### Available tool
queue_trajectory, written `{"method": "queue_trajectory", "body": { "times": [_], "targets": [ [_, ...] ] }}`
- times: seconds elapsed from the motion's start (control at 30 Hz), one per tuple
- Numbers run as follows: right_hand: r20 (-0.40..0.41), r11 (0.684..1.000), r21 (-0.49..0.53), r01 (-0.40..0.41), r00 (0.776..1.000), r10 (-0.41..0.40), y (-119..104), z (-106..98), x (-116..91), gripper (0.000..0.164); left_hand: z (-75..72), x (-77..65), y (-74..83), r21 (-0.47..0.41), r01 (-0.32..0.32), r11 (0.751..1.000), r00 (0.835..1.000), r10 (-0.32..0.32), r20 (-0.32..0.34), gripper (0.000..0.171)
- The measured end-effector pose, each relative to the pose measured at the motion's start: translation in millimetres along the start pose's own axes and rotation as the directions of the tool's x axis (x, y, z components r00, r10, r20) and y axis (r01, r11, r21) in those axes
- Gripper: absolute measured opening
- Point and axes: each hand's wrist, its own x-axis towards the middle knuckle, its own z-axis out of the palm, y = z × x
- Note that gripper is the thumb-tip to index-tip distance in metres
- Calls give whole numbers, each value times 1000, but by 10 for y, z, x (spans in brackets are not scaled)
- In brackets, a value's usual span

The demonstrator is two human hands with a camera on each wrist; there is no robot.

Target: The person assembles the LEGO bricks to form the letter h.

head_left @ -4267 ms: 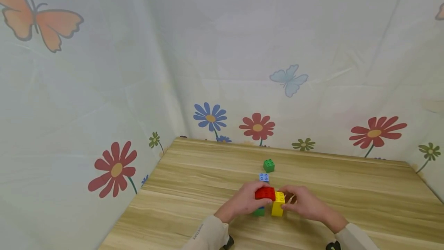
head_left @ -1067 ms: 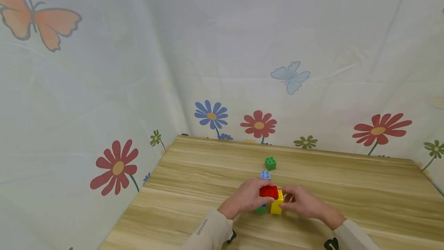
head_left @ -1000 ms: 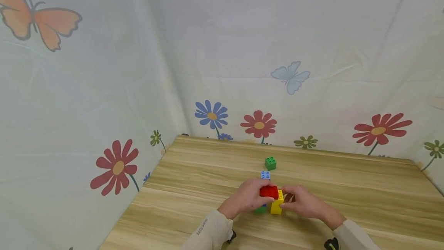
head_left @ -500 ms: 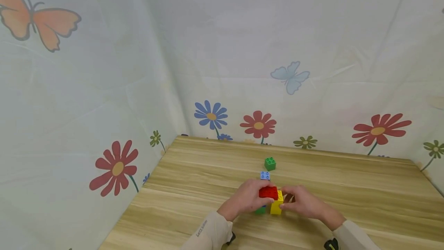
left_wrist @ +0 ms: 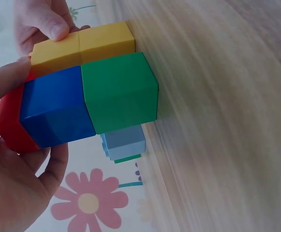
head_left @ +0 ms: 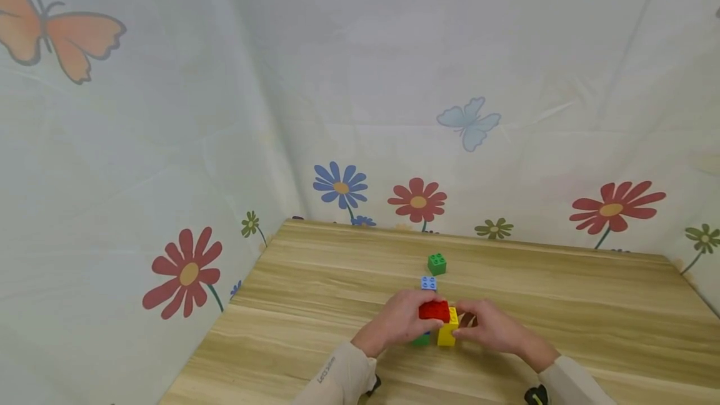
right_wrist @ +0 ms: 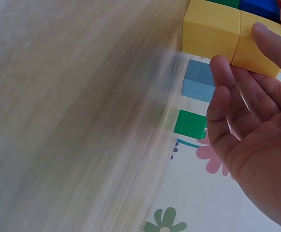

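Note:
My left hand (head_left: 396, 319) grips a red brick (head_left: 434, 310) by its sides, thumb at the near face and fingers at the far one. Below it, in the left wrist view, a blue brick (left_wrist: 58, 108) sits on a green brick (left_wrist: 121, 94) that stands on the table. Right beside that stack are two yellow bricks (right_wrist: 213, 31), one on the other; the red brick reaches over part of the upper one's top. My right hand (head_left: 495, 327) pinches the upper yellow brick between thumb and fingers, its other fingers loosely curled, as the right wrist view shows.
Just beyond the hands stands a light blue brick (head_left: 429, 283), and farther back a loose green brick (head_left: 436, 264). The wooden table (head_left: 315, 280) ends at a white curtain (head_left: 360, 80) printed with flowers and butterflies, behind and at the left.
Since the earliest frame the red brick and my left hand have shifted right, covering more of the yellow top. Over the last second both hands hold nearly still.

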Motion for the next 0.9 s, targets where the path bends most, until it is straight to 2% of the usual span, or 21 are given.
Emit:
{"method": "queue_trajectory", "body": {
  "times": [0.23,0.33,0.57,0.73,0.9],
  "targets": [
    [6,1000,8,2,1000,-2,-2,-5,8,30,16,4,-28,10,-20,1000,1000,21,-16,36],
    [5,1000,12,1,1000,-2,-8,-4,6,31,20,-1,-31,6,-10,1000,1000,11,-12,38],
    [6,1000,4,12,1000,-12,-4,15,28,34,2,-29,-52,-98,48,994,999,-47,12,35],
    [19,999,-26,43,999,-42,49,-9,41,34,-14,-32,-75,-140,36,990,999,-34,13,34],
    [-29,995,-95,34,999,-36,117,-42,56,30,-38,-47,-86,-174,23,985,999,-17,32,34]
  ]
}}
